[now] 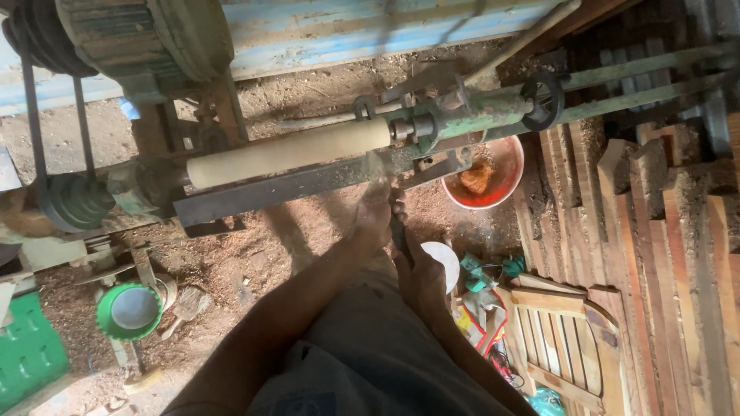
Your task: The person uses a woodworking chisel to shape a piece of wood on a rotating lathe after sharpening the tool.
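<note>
Both hands grip a dark chisel (401, 235): the left hand (375, 218) is closed near its tip at the metal tool rest (293, 187), the right hand (420, 270) wrapped around the handle. Just beyond, a pale wooden cylinder (289, 152) sits horizontally in the lathe (462, 115). An orange bowl (486, 173) lies on the sawdust floor (231, 262).

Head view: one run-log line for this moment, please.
left hand at tool rest, blurred | right hand holds chisel | pale wooden cylinder on lathe
</note>
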